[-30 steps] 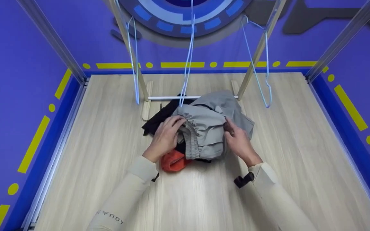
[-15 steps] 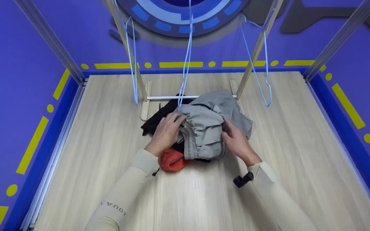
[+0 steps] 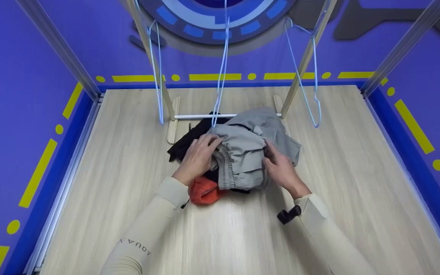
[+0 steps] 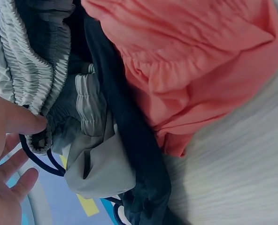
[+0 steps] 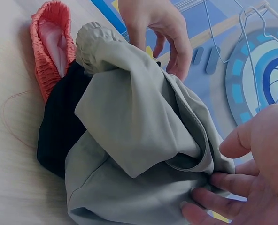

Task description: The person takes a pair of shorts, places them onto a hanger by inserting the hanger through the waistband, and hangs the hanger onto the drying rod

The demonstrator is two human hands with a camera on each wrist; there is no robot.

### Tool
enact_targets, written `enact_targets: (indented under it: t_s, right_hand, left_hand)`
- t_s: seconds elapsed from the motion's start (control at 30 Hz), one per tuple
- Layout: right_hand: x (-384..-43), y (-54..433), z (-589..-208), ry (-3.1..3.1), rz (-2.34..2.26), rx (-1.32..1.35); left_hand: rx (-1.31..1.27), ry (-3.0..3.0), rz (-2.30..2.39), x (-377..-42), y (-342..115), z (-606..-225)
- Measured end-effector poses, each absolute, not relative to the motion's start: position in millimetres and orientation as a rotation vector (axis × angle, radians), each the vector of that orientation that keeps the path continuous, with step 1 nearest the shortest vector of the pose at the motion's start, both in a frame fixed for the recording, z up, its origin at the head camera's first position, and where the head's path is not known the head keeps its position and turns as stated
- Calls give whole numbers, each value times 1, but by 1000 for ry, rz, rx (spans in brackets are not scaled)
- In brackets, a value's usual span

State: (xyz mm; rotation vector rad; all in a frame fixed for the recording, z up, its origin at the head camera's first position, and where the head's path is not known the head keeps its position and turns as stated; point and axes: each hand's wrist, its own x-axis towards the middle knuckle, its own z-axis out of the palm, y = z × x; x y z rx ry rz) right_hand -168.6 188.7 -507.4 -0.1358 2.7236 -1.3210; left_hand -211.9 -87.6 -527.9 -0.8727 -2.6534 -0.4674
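Grey shorts (image 3: 248,154) with a gathered elastic waistband lie bunched on top of a clothes pile. My left hand (image 3: 197,158) pinches the waistband; in the left wrist view its thumb (image 4: 24,118) presses the gathered edge beside a dark drawstring loop (image 4: 40,161). At the other side of the shorts, my right hand (image 3: 284,170) holds a fold of the cloth between thumb and fingers (image 5: 223,185). Beneath the shorts, black cloth (image 3: 191,139) sticks out at the left. An orange garment (image 3: 205,192) with a gathered edge lies at the near left, partly covered.
Behind the pile stands a wooden rack with a white lower bar (image 3: 197,116). Light blue hangers hang from it: one at left (image 3: 159,88), one in the middle (image 3: 220,84), one at right (image 3: 316,88). The wooden tabletop (image 3: 357,172) meets blue walls (image 3: 33,95) on three sides.
The view has shifted very slightly. Both hands stay at the same places on the grey shorts, and the pile looks almost unchanged.
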Motion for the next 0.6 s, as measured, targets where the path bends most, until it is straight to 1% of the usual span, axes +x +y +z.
enact_targets:
  t_s: [0.6]
  right_hand:
    - [-168, 188, -509, 2686, -1417, -148]
  left_hand:
    - [-888, -2673, -526, -212, -93, -528]
